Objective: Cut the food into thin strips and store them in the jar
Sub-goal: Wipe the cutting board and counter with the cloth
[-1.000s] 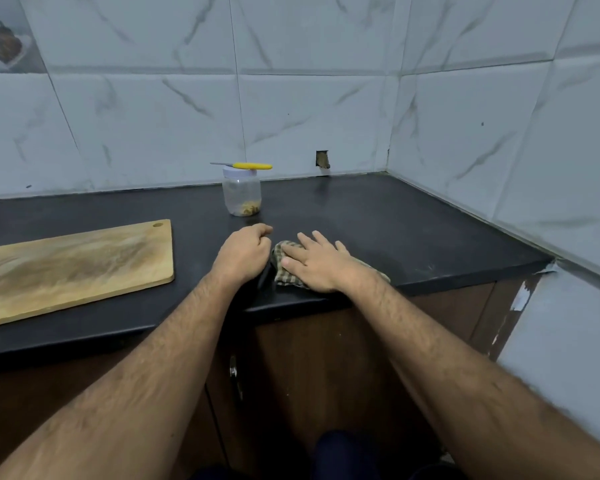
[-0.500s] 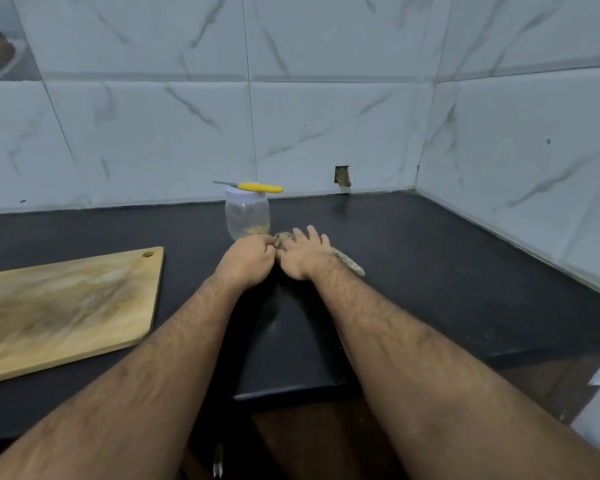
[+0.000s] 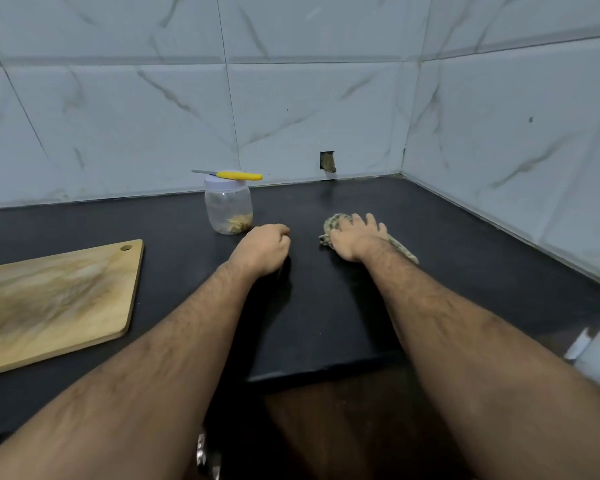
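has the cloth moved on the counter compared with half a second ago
Yes. The cloth under the right hand has slid right, away from the jar; earlier it lay just in front of the jar, beside the left hand.

Head view, downward over counter (image 3: 326, 306)

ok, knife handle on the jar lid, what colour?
Yellow; the knife lies across the jar lid, clearest in the head view.
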